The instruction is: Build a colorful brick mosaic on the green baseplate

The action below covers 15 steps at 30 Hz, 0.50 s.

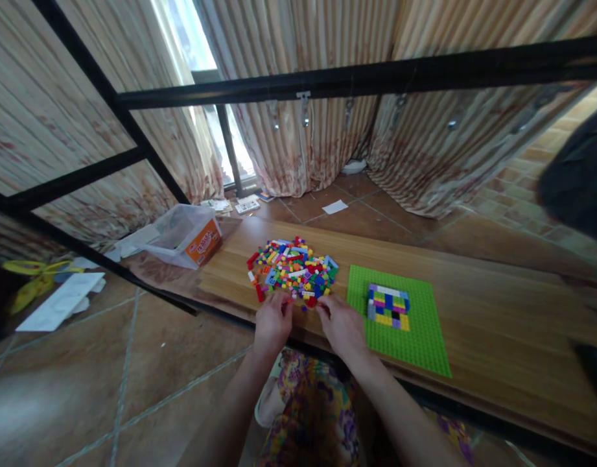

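Note:
A loose heap of small multicoloured toy building bricks [298, 272] lies on the wooden board. My left hand [273, 324] is at the heap's near edge, its fingers pinched together; anything between them is too small to make out. Close by on the right, my right hand [343, 325] is also closed in a pinch, its fingertips beside a red brick [311, 301]. Whether that hand holds a piece cannot be seen. To the right lies a green baseplate [422, 350], bearing a low block of built-up bricks [388, 307] in white, blue, yellow and other colours.
A clear plastic box [174, 243] with an orange label stands at the board's left end. The wooden board [502, 324] stretches to the right. A black metal frame [327, 81] crosses above, before striped curtains [303, 149]. Papers [335, 207] lie on the tiled floor.

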Tool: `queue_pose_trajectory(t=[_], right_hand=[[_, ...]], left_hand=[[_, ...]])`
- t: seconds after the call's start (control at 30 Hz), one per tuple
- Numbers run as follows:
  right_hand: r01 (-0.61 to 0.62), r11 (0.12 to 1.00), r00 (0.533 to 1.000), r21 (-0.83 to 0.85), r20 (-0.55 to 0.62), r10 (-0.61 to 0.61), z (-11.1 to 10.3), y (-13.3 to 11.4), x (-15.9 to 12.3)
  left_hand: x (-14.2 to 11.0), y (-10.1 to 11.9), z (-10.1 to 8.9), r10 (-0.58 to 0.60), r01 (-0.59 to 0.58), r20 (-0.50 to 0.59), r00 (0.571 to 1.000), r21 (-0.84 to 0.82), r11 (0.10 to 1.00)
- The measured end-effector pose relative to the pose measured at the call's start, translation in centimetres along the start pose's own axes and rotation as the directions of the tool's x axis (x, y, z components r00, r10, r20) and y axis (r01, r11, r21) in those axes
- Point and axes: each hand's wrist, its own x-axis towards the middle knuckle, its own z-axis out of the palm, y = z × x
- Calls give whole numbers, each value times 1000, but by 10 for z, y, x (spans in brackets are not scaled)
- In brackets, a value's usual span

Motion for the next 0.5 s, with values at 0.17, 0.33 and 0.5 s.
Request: queue_pose_trajectory(t=[0.17, 0.33, 0.5], right_hand=[[11, 999, 999, -47, -31, -13, 7, 4, 4], [23, 999, 993, 35, -119, -19, 11, 6, -2], [47, 987, 984, 153, -175, -20, 7, 2, -7]], left_hand=[[5, 5, 5, -21, 20, 11, 1000, 105, 994], [9, 18, 7, -44, 31, 43, 998, 266, 964], [11, 21, 9, -53, 43, 22, 998, 304, 952]])
